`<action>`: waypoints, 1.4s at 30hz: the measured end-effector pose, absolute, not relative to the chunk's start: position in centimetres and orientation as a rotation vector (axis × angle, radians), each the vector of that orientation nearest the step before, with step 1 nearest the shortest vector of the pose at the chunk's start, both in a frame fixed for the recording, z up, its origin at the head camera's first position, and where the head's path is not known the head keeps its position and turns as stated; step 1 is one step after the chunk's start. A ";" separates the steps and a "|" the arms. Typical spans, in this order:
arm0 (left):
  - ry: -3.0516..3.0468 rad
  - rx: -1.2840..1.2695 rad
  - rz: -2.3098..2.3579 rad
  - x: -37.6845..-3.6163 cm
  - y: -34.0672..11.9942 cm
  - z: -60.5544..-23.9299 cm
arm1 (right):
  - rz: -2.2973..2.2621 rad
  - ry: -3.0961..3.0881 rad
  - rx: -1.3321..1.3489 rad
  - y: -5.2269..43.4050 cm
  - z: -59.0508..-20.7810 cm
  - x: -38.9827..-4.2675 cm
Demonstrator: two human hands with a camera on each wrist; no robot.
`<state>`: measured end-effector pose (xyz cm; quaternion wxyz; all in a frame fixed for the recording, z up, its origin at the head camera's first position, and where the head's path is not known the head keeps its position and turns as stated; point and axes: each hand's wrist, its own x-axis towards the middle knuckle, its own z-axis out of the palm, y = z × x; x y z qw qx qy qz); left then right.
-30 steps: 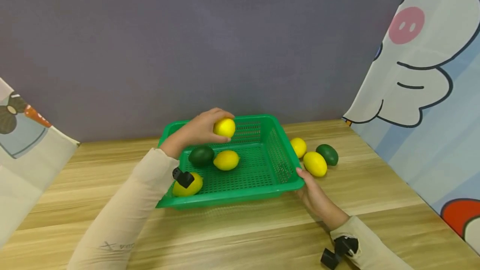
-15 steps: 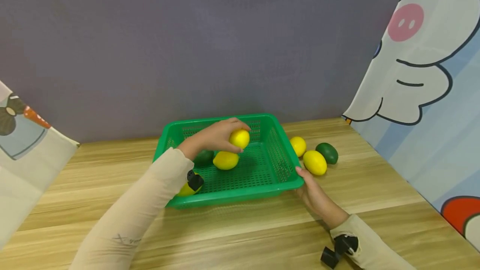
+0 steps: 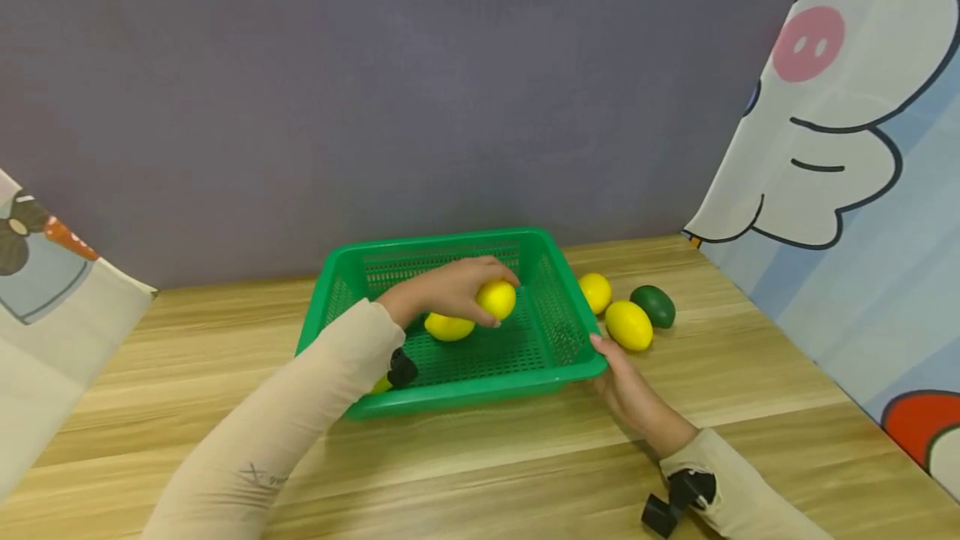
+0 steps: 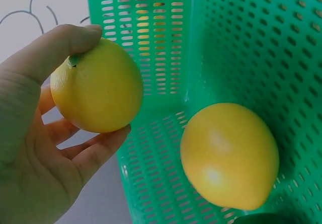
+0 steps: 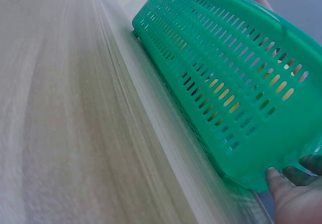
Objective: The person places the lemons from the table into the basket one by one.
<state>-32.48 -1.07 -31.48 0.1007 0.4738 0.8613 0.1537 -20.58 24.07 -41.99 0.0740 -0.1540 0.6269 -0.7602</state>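
Observation:
My left hand (image 3: pixel 459 288) grips a yellow lemon (image 3: pixel 498 300) between thumb and fingers, low inside the green plastic basket (image 3: pixel 450 397). In the left wrist view the held lemon (image 4: pixel 98 85) shows a small green stem end. A second lemon (image 3: pixel 447 327) lies on the basket floor, partly behind my left hand. Another lemon (image 3: pixel 381 385) shows only a sliver beside my sleeve at the front left. A dark green fruit barely appears at the bottom of the left wrist view. My right hand (image 3: pixel 630 394) holds the basket's front right corner, thumb over the rim.
Right of the basket, two lemons, one farther back (image 3: pixel 596 293) and one nearer (image 3: pixel 629 325), lie close to a dark green avocado-like fruit (image 3: pixel 653 307). The wooden table (image 3: pixel 465 482) meets a grey wall panel (image 3: pixel 450 107) behind; a printed curtain (image 3: pixel 862 190) borders the right.
My left hand has moved right and down into the basket with the lemon. Its forearm now covers the dark green fruit there. The right hand stays on the corner.

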 end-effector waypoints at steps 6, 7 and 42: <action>2.479 1.387 0.428 -32.3 -0.4 -32.4 | -2.287 1.894 -0.415 23.9 -42.0 -20.4; 2.472 1.387 0.411 -32.3 -0.4 -32.6 | -2.289 1.896 -0.409 23.9 -42.0 -20.4; 2.333 1.333 0.235 -32.5 0.3 -34.8 | -2.274 1.886 -0.450 24.0 -42.0 -20.5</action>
